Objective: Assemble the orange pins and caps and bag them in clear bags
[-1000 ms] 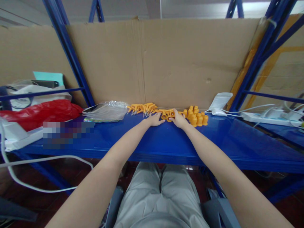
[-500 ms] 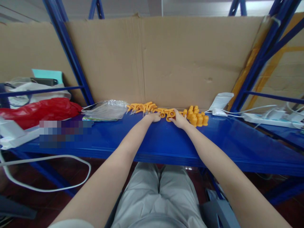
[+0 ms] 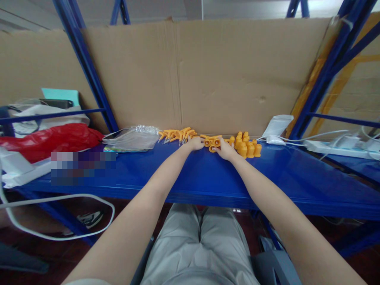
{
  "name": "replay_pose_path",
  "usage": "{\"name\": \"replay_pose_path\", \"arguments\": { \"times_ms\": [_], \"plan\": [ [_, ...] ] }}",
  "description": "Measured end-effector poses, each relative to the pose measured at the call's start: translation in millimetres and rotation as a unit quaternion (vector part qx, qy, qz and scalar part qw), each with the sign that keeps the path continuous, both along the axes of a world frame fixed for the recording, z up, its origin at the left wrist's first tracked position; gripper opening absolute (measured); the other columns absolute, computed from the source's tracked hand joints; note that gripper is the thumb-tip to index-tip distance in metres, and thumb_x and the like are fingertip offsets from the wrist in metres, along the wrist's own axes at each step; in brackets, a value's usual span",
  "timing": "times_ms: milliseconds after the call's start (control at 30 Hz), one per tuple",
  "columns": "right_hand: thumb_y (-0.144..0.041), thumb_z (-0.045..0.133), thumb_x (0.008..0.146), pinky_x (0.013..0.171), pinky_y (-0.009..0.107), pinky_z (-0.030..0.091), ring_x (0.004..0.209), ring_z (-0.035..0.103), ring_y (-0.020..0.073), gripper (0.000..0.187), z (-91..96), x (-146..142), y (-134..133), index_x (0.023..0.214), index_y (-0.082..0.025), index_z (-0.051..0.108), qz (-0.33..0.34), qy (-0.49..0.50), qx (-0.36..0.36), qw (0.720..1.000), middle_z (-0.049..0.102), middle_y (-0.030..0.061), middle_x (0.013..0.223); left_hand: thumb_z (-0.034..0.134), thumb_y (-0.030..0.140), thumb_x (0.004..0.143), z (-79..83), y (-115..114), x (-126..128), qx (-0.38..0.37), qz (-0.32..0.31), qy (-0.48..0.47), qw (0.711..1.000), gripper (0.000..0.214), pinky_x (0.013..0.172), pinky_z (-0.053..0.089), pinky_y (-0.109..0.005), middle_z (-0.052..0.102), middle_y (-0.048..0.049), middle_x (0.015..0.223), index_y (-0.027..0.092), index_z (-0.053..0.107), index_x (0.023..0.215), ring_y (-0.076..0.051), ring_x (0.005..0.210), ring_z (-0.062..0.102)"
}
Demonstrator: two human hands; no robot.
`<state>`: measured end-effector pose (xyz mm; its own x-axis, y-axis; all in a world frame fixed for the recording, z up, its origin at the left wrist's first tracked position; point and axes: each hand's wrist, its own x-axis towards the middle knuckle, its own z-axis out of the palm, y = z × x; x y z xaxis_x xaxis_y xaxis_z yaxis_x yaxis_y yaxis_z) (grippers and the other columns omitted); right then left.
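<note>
Arms extended: the left hand (image 3: 196, 143) and right hand (image 3: 226, 150) meet at a cluster of small orange flared plastic fittings (image 3: 211, 142). The cluster lies at the back of the glossy blue metal shelf (image 3: 208, 178), against the brown corrugated cardboard sheet (image 3: 213, 79). Fingertips of both hands touch the cluster; whether either grip is closed on a piece cannot be told. Parts this small and smooth are judged best pinched singly by the flared end, wrists braced on the shelf. Left of the cluster: slim orange pins (image 3: 177, 135) and a crinkled clear plastic bag (image 3: 133, 138). Right: upright orange cylindrical caps (image 3: 247, 148).
</note>
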<state>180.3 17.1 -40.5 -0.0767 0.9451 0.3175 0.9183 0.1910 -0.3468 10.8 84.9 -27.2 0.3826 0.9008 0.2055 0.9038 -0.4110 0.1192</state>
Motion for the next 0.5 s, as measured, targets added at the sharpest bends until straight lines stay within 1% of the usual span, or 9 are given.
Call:
{"name": "replay_pose_path", "arguments": {
  "times_ms": [133, 233, 333, 500],
  "plan": [
    [-0.03, 0.053, 0.095, 0.114, 0.062, 0.028, 0.137, 0.049, 0.0333, 0.054, -1.1, 0.2, 0.5, 0.145, -0.014, 0.039, -0.003, -0.007, 0.008, 1.0, 0.056, 0.0217, 0.143, 0.047, 0.028, 0.091, 2.6, -2.7, 5.2, 0.031, 0.023, 0.009, 0.999, 0.03, 0.105, 0.043, -0.046, 0.076, -0.0087, 0.111, 0.02, 0.074, 0.101, -0.027, 0.112, 0.065],
    [-0.033, 0.053, 0.095, 0.108, 0.063, 0.036, 0.136, 0.049, 0.0356, 0.052, -3.5, 1.3, 3.4, 0.142, -0.016, 0.041, 0.003, 0.001, 0.018, 1.0, 0.053, 0.0218, 0.145, 0.049, 0.027, 0.089, 6.5, -7.9, 8.2, 0.066, 0.018, 0.035, 0.997, 0.029, 0.099, 0.047, -0.042, 0.076, -0.0122, 0.105, 0.016, 0.075, 0.096, -0.027, 0.106, 0.067],
    [-0.034, 0.054, 0.094, 0.106, 0.06, 0.04, 0.137, 0.047, 0.0361, 0.051, -5.2, 1.8, 5.7, 0.141, -0.017, 0.041, 0.003, 0.004, 0.023, 1.0, 0.051, 0.0222, 0.147, 0.049, 0.027, 0.089, 11.5, -12.4, 5.8, 0.087, -0.004, 0.068, 0.994, 0.031, 0.092, 0.05, -0.036, 0.076, -0.0157, 0.103, 0.012, 0.076, 0.092, -0.027, 0.1, 0.069],
    [-0.036, 0.054, 0.095, 0.106, 0.061, 0.039, 0.136, 0.048, 0.0366, 0.051, -6.6, 1.9, 8.4, 0.14, -0.016, 0.043, -0.001, 0.006, 0.021, 1.0, 0.053, 0.0225, 0.144, 0.05, 0.027, 0.087, 14.4, -16.6, -5.4, 0.064, -0.054, 0.097, 0.992, 0.03, 0.08, 0.051, -0.031, 0.076, -0.0133, 0.097, 0.012, 0.076, 0.09, -0.024, 0.09, 0.07]
  ]
}}
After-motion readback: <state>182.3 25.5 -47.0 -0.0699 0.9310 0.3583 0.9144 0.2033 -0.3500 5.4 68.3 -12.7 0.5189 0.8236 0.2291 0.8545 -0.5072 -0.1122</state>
